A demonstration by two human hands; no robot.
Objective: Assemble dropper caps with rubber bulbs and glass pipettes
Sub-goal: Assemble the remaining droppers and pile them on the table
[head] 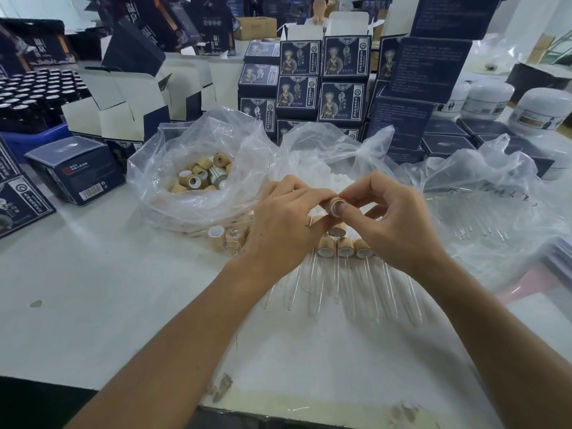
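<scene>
Light: bright, even, diffuse overhead.
Shadows: faint, soft under the hands [340,221] on the white worktop [108,289].
Glare: sheen on plastic bags [198,134], 11 to 2 o'clock.
Distortion: wide-angle bending at edges.
Focus: far boxes [340,57] at 12 o'clock slightly soft.

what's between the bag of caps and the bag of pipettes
In the head view, a third clear bag of white bulbs lies between the cap bag and the pipette bag.
</scene>
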